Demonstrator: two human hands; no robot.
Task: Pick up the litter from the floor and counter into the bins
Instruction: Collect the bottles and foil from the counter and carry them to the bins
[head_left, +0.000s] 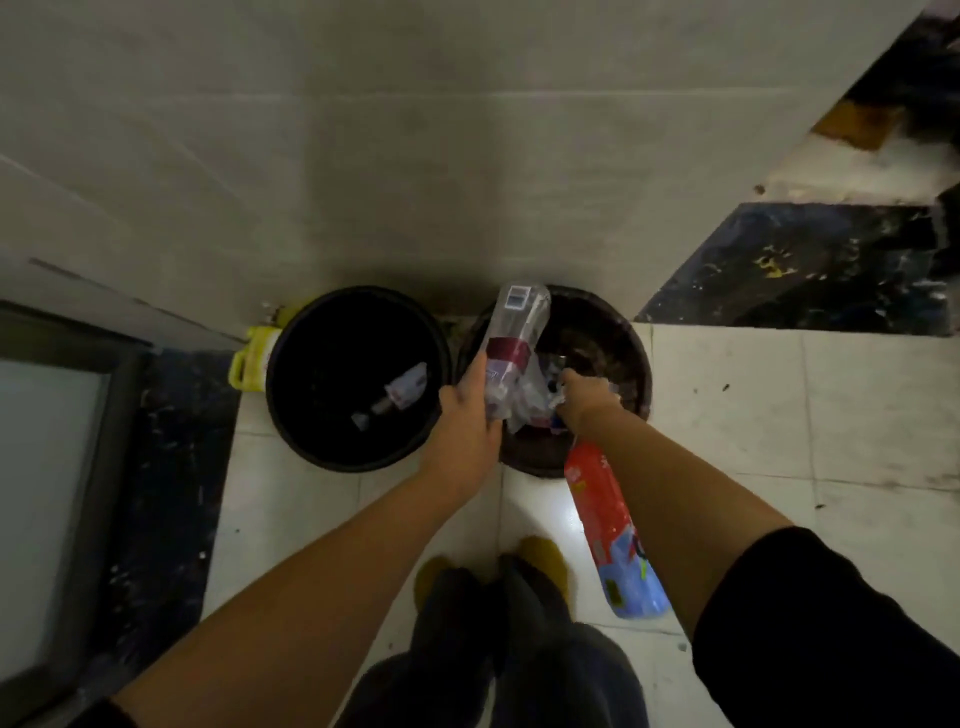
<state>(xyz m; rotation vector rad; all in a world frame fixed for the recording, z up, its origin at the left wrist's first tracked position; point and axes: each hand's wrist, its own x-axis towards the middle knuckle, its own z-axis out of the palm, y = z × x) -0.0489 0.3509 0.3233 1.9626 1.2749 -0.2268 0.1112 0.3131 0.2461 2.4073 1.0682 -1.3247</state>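
Note:
Two round black bins stand side by side against the wall: the left bin (291, 415) holds a small bottle (405, 389) and a bit of wrapper, the right bin (623, 358) has dark contents. My left hand (462, 421) grips a clear plastic bottle with a dark red label (511, 343), tilted over the right bin's rim. My right hand (584, 402) is over the right bin, closed on a red and blue plastic bottle (608, 525) that hangs down toward me, with crumpled wrappers (535, 400) bunched between both hands.
A yellow jug (252, 364) sits behind the left bin by the wall. A dark speckled counter (810, 270) juts in at the right. A dark-framed panel (57, 467) lies at the left. My feet in yellow slippers (540, 561) stand on white floor tiles.

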